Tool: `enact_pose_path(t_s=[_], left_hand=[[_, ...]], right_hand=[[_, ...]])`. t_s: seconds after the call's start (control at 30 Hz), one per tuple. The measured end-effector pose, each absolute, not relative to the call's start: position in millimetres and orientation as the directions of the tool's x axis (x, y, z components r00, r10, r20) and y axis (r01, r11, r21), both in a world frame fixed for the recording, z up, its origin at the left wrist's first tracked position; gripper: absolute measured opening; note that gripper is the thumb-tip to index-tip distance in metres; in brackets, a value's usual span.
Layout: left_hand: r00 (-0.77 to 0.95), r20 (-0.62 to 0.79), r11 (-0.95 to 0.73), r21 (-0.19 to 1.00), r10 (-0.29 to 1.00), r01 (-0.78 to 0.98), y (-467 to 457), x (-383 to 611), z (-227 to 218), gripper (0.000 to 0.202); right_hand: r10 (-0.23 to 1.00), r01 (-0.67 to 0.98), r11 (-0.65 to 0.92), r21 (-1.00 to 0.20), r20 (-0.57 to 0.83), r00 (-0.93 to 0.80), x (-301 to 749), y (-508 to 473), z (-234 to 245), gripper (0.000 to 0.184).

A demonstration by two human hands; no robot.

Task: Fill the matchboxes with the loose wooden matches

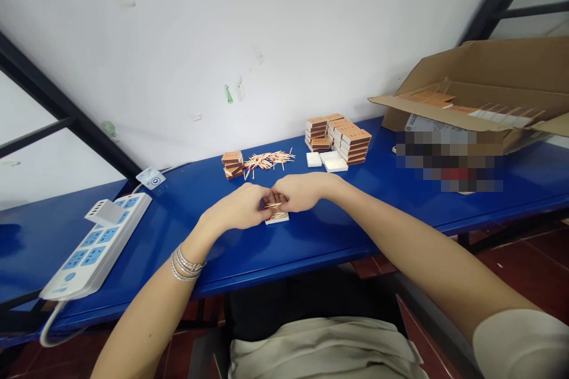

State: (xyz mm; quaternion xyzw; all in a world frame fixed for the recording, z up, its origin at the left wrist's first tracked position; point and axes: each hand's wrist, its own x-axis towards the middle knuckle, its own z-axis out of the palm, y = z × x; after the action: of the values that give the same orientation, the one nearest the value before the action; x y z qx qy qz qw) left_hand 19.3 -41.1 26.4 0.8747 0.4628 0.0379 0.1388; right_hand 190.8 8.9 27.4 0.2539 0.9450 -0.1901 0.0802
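Note:
My left hand (243,206) and my right hand (303,192) meet over a small white matchbox tray (280,219) near the front of the table. Matches (276,214) lie inside the tray. Both hands are closed, fingers bent around a few matches held just above it; the fingertips partly hide them. Just behind my hands is a loose pile of red-tipped matches (269,160). A short stack of matchboxes (233,164) stands at its left side. To the right are white matchbox trays (334,163) beside a larger stack of matchboxes (353,137).
A blue table (249,254) runs along a white wall. On the left lie a white power strip (100,249) with a plugged-in adapter and a small white device (151,178). An open cardboard box (471,59) holding more matchboxes stands at the right. Dark metal posts rise at both sides.

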Motion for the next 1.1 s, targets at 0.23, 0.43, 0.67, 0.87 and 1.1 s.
enact_pose_path(t_s=[0.23,0.43,0.67,0.87,1.1], left_hand=[[0.589,-0.018,-0.569,0.232,0.808,0.789,-40,17,25,0.015],[0.592,-0.029,-0.566,0.263,0.805,0.782,-40,17,29,0.017],[0.521,-0.194,-0.441,0.341,0.831,0.830,-40,4,39,0.049],[0.502,-0.285,-0.376,0.396,0.817,0.838,-36,2,33,0.056],[0.538,-0.197,-0.419,0.434,0.819,0.798,-39,10,31,0.047]], right_hand=[[0.471,0.528,0.773,-0.350,-0.241,-0.849,192,10,28,0.017],[0.476,0.534,0.735,-0.417,-0.244,-0.845,194,13,30,0.018],[0.496,0.560,0.661,-0.500,-0.269,-0.826,204,25,31,0.034],[0.489,0.561,0.677,-0.476,-0.279,-0.827,204,27,29,0.020],[0.482,0.535,0.677,-0.505,-0.245,-0.841,202,25,28,0.016]])
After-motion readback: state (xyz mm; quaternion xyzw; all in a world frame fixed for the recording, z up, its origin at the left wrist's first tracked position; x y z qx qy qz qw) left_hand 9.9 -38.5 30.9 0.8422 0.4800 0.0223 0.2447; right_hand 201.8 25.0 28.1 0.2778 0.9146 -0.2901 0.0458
